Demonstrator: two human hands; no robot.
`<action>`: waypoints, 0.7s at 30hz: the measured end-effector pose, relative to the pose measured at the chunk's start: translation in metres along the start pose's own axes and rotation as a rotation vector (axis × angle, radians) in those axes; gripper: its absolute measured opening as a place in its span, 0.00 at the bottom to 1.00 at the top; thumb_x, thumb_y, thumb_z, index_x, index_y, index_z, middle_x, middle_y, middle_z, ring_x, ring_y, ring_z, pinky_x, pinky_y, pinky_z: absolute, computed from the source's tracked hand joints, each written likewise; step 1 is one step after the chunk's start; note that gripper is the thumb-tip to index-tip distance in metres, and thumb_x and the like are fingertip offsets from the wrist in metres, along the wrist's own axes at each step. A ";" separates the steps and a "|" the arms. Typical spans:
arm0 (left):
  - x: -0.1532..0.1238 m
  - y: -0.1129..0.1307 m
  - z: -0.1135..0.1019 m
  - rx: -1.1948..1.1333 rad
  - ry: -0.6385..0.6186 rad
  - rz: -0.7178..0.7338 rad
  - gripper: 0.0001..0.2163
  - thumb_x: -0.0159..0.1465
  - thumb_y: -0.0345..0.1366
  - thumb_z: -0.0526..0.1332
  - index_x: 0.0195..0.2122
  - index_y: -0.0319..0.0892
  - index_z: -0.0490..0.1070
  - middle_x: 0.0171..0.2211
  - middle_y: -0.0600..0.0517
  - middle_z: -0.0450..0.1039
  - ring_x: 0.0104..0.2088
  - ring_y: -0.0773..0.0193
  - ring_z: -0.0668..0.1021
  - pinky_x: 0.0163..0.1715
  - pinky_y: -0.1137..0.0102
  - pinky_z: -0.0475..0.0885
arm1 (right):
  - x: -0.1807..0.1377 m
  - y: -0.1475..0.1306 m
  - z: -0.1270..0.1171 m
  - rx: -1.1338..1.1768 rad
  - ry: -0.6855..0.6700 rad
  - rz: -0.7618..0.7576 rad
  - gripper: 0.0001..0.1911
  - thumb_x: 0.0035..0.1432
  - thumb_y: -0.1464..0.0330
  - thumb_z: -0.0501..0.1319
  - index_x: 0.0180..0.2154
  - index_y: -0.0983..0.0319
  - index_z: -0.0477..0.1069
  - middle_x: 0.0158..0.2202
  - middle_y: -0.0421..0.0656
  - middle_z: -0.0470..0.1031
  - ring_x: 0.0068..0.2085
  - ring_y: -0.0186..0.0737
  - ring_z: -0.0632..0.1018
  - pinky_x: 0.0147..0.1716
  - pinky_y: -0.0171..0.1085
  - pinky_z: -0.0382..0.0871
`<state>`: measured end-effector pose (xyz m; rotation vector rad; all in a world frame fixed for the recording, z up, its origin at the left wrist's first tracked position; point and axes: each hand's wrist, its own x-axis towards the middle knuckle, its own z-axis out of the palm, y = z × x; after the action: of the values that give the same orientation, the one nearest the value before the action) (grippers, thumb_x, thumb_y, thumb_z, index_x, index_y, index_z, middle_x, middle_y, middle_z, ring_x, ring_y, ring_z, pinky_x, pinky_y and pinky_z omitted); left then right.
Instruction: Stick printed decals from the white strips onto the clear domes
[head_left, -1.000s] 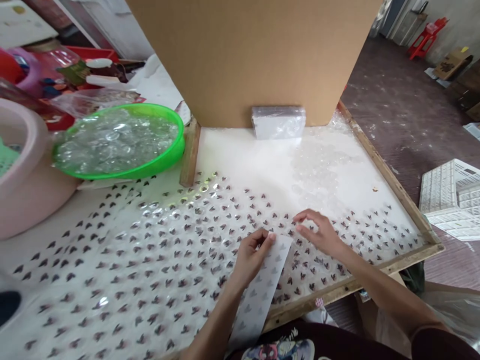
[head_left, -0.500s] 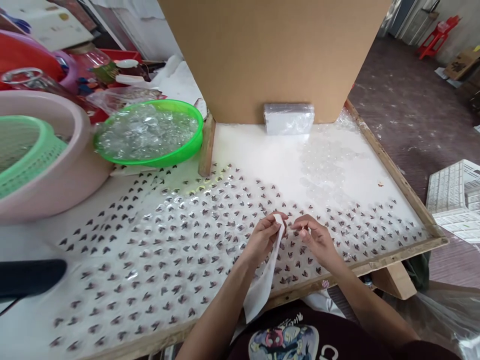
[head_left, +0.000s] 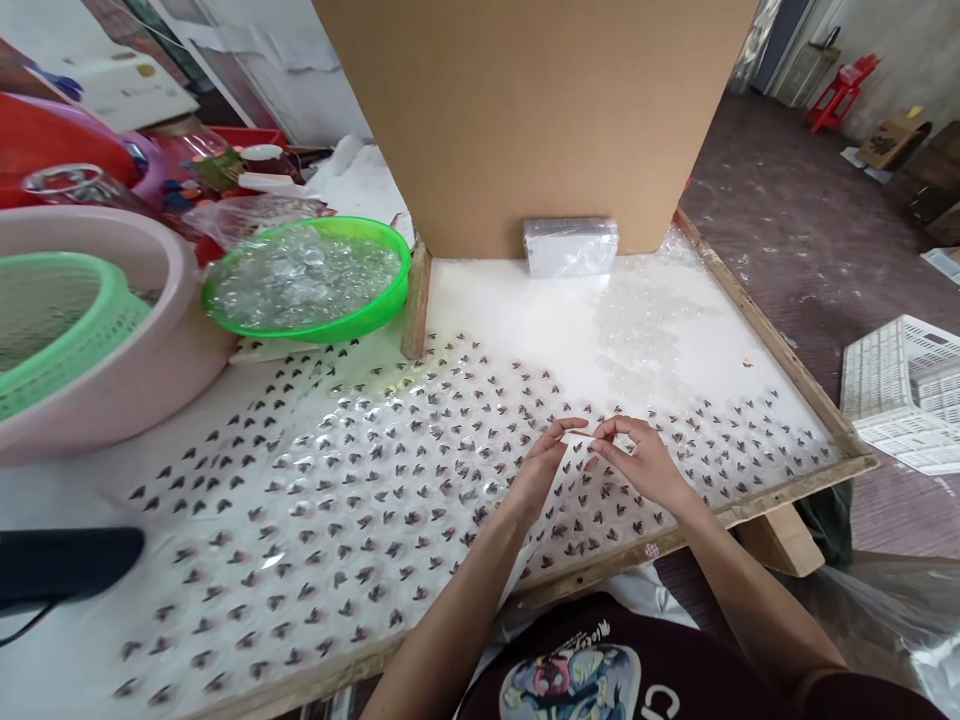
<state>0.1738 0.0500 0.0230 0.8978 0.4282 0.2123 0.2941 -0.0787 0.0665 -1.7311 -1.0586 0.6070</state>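
My left hand [head_left: 541,470] is closed around a white paper-like strip [head_left: 576,439], its fingers along the top edge. My right hand [head_left: 639,456] meets it from the right, thumb and index finger pinched at the strip's right corner. Whether a small piece sits in that pinch is too fine to make out. The strip's lower part runs down behind my left forearm and is mostly hidden. Under both hands, rows of small dark winged shapes [head_left: 412,517], each on a clear round piece, cover the white tabletop [head_left: 487,300].
A green basket [head_left: 382,305] of clear plastic pieces stands left, beside a pink tub [head_left: 172,340] holding a pale green colander [head_left: 120,300]. A cardboard sheet [head_left: 540,110] rises at the back behind a wrapped stack [head_left: 571,250]. Wooden rails [head_left: 772,330] edge the table. A dark object [head_left: 67,565] juts in left.
My right hand has moved left to the strip and now pinches its corner. The strip's top has turned from upright to nearly level between both hands. The view has shifted slightly.
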 end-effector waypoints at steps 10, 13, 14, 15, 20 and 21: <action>-0.008 0.008 0.001 0.346 0.031 0.135 0.17 0.55 0.48 0.69 0.25 0.40 0.68 0.17 0.59 0.59 0.18 0.73 0.62 0.19 0.75 0.57 | -0.004 0.004 -0.008 0.275 -0.063 0.270 0.19 0.54 0.51 0.65 0.35 0.61 0.74 0.29 0.39 0.72 0.31 0.36 0.71 0.33 0.36 0.66; -0.006 0.004 0.003 0.418 0.134 0.183 0.20 0.57 0.51 0.66 0.23 0.41 0.64 0.16 0.60 0.54 0.16 0.74 0.58 0.17 0.75 0.51 | -0.004 0.010 -0.002 0.254 -0.029 0.224 0.20 0.51 0.54 0.68 0.39 0.60 0.72 0.30 0.39 0.72 0.34 0.38 0.73 0.35 0.37 0.67; -0.006 0.004 0.003 0.439 0.148 0.200 0.20 0.58 0.51 0.65 0.22 0.41 0.63 0.16 0.60 0.53 0.17 0.74 0.57 0.17 0.75 0.51 | -0.004 0.012 -0.001 0.243 -0.015 0.215 0.19 0.50 0.54 0.68 0.38 0.60 0.72 0.29 0.39 0.72 0.33 0.37 0.73 0.35 0.37 0.67; -0.006 0.004 0.003 0.461 0.154 0.215 0.20 0.59 0.51 0.64 0.22 0.41 0.62 0.16 0.60 0.53 0.17 0.74 0.57 0.18 0.75 0.51 | -0.004 0.014 0.000 0.229 0.001 0.208 0.18 0.51 0.54 0.68 0.36 0.60 0.71 0.28 0.39 0.71 0.32 0.37 0.73 0.35 0.37 0.67; -0.008 0.003 0.002 0.592 0.150 0.273 0.20 0.63 0.48 0.61 0.21 0.42 0.58 0.18 0.59 0.50 0.20 0.71 0.56 0.20 0.73 0.51 | -0.003 0.021 0.002 0.130 0.053 0.176 0.14 0.56 0.56 0.63 0.29 0.60 0.70 0.27 0.39 0.71 0.30 0.36 0.71 0.33 0.36 0.66; -0.008 0.003 0.002 0.619 0.149 0.282 0.20 0.63 0.47 0.60 0.21 0.42 0.57 0.18 0.59 0.50 0.20 0.71 0.55 0.21 0.73 0.51 | -0.002 0.021 0.002 0.114 0.070 0.164 0.13 0.56 0.57 0.63 0.31 0.60 0.71 0.28 0.39 0.72 0.31 0.36 0.71 0.33 0.36 0.66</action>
<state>0.1676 0.0477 0.0289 1.5597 0.5152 0.4197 0.2994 -0.0825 0.0461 -1.7365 -0.8233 0.6914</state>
